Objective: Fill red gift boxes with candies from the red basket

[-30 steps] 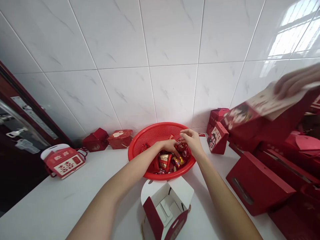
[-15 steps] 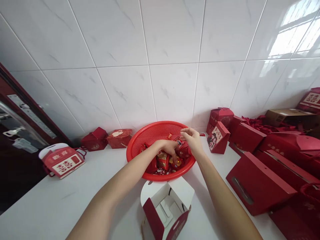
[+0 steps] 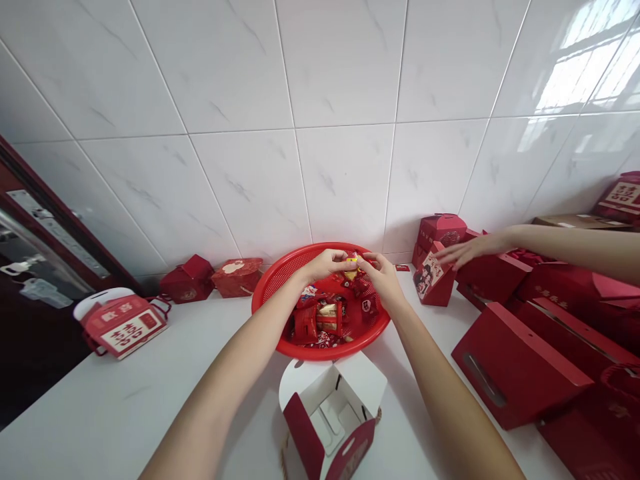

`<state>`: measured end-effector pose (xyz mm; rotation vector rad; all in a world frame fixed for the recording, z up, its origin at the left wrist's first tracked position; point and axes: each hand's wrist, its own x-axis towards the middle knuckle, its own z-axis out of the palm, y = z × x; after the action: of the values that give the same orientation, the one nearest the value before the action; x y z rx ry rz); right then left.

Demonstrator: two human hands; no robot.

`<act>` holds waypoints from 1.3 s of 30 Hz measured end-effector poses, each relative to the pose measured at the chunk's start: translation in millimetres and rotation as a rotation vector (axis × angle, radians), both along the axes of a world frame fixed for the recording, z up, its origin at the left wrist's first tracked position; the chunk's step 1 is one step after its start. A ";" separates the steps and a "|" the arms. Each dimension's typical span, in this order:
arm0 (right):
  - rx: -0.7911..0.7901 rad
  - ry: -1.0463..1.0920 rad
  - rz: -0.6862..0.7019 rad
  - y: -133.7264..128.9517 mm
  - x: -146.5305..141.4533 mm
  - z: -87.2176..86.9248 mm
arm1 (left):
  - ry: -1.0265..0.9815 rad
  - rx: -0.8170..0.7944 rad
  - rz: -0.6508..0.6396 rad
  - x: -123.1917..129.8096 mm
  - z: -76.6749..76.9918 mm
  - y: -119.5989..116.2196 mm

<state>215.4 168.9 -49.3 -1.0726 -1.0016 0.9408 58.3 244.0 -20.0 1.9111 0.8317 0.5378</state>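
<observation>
Above the far part of a red plastic basket (image 3: 273,280), my left hand (image 3: 327,265) and my right hand (image 3: 379,272) meet, both closed on a small yellow wrapped candy (image 3: 351,268). Below them, red and gold wrapped sweets (image 3: 327,317) lie in the basket. In front of the basket stands an open white-and-red box (image 3: 333,410); its flaps are spread and no sweets show inside. It has a rope handle at its side.
Another person's hand (image 3: 467,252) reaches in from the right, over a small red box with a printed picture (image 3: 434,277). Large red boxes (image 3: 520,367) crowd the right side. Red boxes (image 3: 187,279) stand by the wall, and a red-and-white box (image 3: 124,323) sits at left.
My left hand has risen from among the sweets, bringing up the yellow candy, and my right hand has closed on it too. Another person's hand has come in from the right.
</observation>
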 end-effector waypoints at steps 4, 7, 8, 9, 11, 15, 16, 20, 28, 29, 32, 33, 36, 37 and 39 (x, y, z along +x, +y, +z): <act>0.007 0.074 -0.067 3.4 1.0 -2.8 | 0.038 -0.050 -0.007 0.6 -4.3 2.9; 0.005 0.088 -0.128 6.9 1.7 -5.0 | 0.158 -0.126 -0.075 -3.8 -5.9 2.8; 0.003 0.085 -0.125 7.6 1.8 -5.4 | 0.178 -0.140 -0.086 -5.0 -6.1 2.3; 0.000 0.083 -0.116 8.1 1.8 -5.6 | 0.182 -0.146 -0.085 -5.7 -6.2 1.9; -0.008 0.085 -0.101 7.9 1.5 -5.3 | 0.145 -0.134 -0.058 -5.3 -6.2 1.5; -0.019 0.108 -0.033 5.3 0.2 -3.3 | -0.038 -0.077 0.027 2.6 -7.5 2.8; -0.010 0.111 0.003 4.8 -0.1 -3.0 | -0.085 -0.064 0.043 5.4 -8.3 3.4; 0.072 0.135 0.074 5.7 1.3 -3.7 | -0.170 -0.030 0.087 14.3 -13.3 7.8; 0.134 0.243 -0.033 5.7 4.3 -1.7 | 0.228 0.037 0.102 5.9 -37.0 19.5; 0.132 0.237 -0.024 4.9 4.0 -0.7 | 0.298 0.041 0.088 4.8 -40.5 18.9; 0.117 0.247 -0.003 3.7 3.2 1.3 | 0.439 0.056 0.058 5.2 -47.3 15.8; 0.111 0.266 -0.003 3.7 3.1 1.6 | 0.463 0.056 0.050 6.1 -47.9 14.7; 0.106 0.339 -0.008 4.8 3.1 2.1 | 0.478 0.033 0.029 8.1 -43.6 12.1; 0.106 0.357 -0.009 5.1 3.0 2.3 | 0.466 0.015 0.021 7.8 -40.2 11.4; 0.101 0.378 -0.012 5.5 2.9 2.9 | 0.414 -0.038 0.004 5.7 -31.5 10.6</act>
<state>218.3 174.5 -46.4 -0.7776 -0.7202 1.0263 64.0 254.6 -51.5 2.0159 1.0980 0.1235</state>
